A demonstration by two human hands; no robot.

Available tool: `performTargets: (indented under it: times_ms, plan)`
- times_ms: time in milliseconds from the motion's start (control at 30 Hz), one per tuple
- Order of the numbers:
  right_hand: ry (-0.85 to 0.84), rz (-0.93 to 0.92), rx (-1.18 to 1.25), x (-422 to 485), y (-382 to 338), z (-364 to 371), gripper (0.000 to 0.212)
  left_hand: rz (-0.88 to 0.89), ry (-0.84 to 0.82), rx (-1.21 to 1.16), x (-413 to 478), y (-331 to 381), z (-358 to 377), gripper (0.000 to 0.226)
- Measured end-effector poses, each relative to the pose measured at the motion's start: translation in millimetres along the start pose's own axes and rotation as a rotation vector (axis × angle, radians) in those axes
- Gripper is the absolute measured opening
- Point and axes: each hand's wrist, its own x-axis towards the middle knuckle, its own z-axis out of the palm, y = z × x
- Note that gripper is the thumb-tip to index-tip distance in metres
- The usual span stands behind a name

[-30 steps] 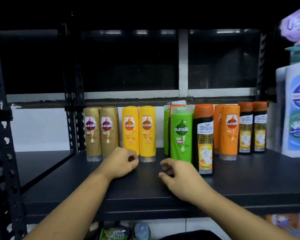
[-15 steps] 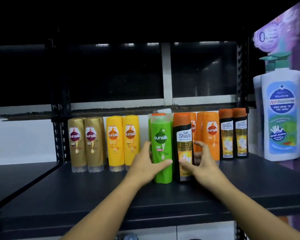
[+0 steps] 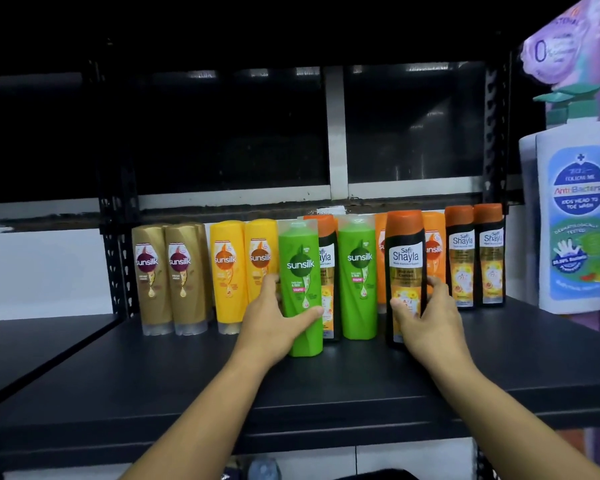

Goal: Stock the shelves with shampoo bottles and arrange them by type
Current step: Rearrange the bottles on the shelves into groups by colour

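Near green Sunsilk bottle (image 3: 300,289) upright on shelf (image 3: 326,393), long axis vert., label facing near; gripped low in left hand (image 3: 274,323), thumb across front. Black Shayla bottle (image 3: 405,271) to the right, upright too, clasped low by right hand (image 3: 426,317), w/ 2nd green bottle (image 3: 357,278) between. Prob. needs a swap to pair types.

Rear Shayla bottle (image 3: 329,268) largely hidden behind the front green bottle (image 3: 302,289). Orange bottles (image 3: 434,252) partly covered by the front Shayla bottle (image 3: 405,268) in the right grip (image 3: 426,320). Fine print on the labels (image 3: 463,268) too blurred to read. Pump bottle (image 3: 575,216) and purple pack (image 3: 561,39) cut by the right edge. Items (image 3: 262,467) beneath the shelf (image 3: 187,375) indistinct.
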Motion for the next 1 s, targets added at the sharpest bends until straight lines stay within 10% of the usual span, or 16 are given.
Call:
performTargets:
  times_ms: [533,1000]
  plan:
    - [-0.022,0.100,0.123,-7,-4,-6,0.060,0.063,-0.346,0.054,-8,5,17,0.058]
    - [0.397,0.056,-0.024,-5,3,-15,0.059,0.048,-0.351,0.128,-3,44,101,0.053]
